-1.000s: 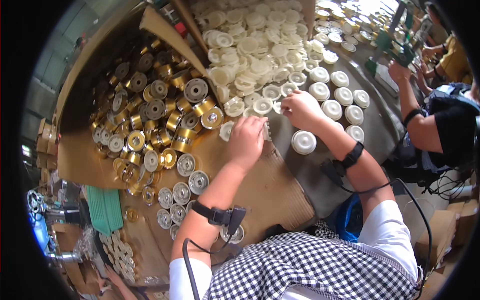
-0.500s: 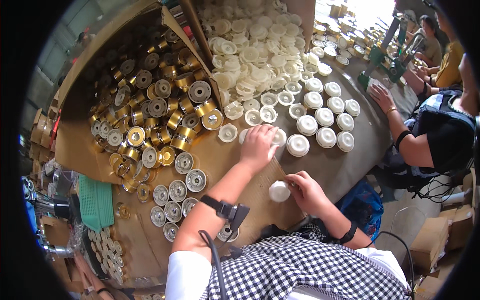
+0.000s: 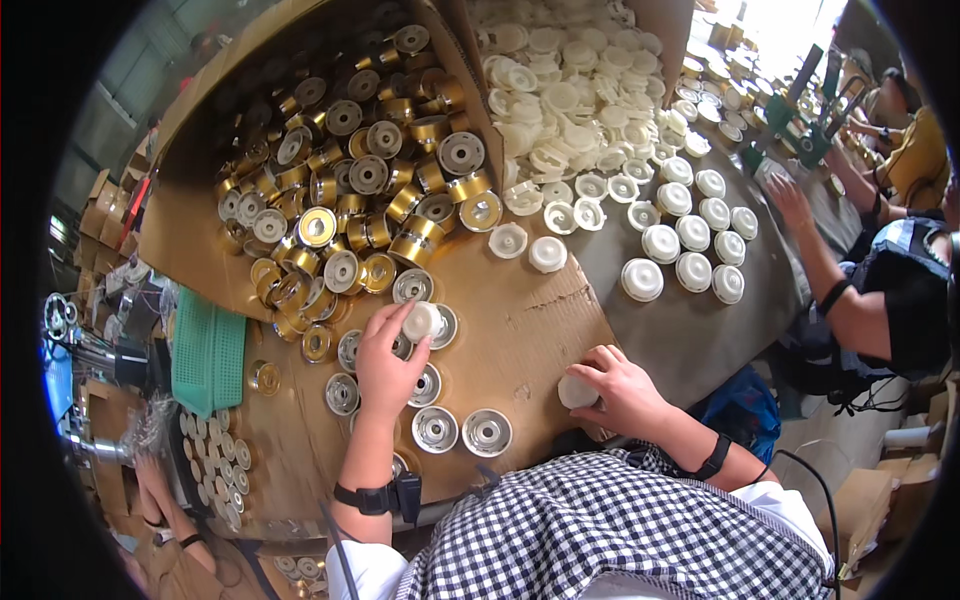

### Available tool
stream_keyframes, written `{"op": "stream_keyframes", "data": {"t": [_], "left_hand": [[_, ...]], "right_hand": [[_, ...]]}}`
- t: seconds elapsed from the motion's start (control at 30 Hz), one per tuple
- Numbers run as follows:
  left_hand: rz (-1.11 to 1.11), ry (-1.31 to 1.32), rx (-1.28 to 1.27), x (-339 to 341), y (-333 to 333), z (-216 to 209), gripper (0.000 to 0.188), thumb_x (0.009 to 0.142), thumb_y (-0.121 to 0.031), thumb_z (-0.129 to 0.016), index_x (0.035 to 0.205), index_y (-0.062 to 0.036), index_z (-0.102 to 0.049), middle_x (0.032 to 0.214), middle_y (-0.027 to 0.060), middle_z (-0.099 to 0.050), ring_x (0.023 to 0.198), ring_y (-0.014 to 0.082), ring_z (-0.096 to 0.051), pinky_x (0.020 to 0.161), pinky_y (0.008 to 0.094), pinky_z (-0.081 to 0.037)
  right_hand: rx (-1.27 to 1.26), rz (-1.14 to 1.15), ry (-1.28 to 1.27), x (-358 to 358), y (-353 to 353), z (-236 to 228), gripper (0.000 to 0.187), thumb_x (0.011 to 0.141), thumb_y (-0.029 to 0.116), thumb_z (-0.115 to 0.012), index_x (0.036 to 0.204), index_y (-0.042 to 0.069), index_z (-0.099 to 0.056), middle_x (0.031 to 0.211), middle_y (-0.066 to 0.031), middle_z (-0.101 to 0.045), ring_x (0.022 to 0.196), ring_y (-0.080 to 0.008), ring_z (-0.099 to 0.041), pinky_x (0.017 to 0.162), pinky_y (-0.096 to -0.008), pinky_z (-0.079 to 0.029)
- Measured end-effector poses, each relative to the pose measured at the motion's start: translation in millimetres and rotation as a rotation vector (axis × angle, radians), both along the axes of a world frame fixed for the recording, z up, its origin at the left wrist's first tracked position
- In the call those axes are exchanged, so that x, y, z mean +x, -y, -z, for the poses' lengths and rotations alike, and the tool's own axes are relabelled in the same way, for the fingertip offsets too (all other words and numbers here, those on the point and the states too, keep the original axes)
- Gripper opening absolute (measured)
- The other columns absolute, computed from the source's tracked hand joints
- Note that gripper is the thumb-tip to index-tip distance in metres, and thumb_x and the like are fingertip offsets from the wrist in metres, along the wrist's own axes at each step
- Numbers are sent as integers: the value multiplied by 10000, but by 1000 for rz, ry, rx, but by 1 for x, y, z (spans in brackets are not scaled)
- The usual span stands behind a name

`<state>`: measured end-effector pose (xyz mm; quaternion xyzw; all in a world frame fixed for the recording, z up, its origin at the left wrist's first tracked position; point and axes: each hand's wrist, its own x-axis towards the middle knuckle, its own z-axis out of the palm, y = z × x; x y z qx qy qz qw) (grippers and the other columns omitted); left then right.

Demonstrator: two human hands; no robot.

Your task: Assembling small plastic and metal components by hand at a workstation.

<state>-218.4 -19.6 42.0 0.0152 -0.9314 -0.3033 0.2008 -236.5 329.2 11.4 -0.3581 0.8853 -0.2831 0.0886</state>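
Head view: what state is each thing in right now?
Left hand, holding a white cap
Right hand, gripping a white piece
Metal cups, grouped, hollow side up
Cardboard box, open
Gold parts, heaped
Ridged white caps, set out in a cluster
Apron, worn

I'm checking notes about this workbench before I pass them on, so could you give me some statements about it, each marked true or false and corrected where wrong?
1. The left hand holds a white part. True.
2. The right hand is empty. False: it holds another white part.
3. The green basket is to the left of both hands. True.
4. The heap of gold-coloured cups lies to the right of the heap of loose white pieces. False: it lies to the left.
5. The apron is plain red. False: it is black-and-white checked.
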Motion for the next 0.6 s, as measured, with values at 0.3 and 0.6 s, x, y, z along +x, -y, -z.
{"op": "stream_keyframes", "data": {"t": [0.3,0.6], "left_hand": [[75,99,-181,-9,11,12,430,728,-128,-842,1144,-63,-758,1177,96,-721,1112,319,-634,1004,417,-482],[78,167,-129,-11,9,12,496,761,-201,-844,1229,-89,-727,1155,75,-712,1025,315,-673,927,427,-491]], "right_hand": [[-188,-116,-9,2,46,-38,588,756,305,-852,1258,83,-641,1173,-131,-617,1125,-329,-595,949,-447,-534],[-261,-441,-55,15,108,2,613,643,283,-897,1193,103,-694,1221,-101,-605,1168,-315,-546,1014,-439,-491]]}}
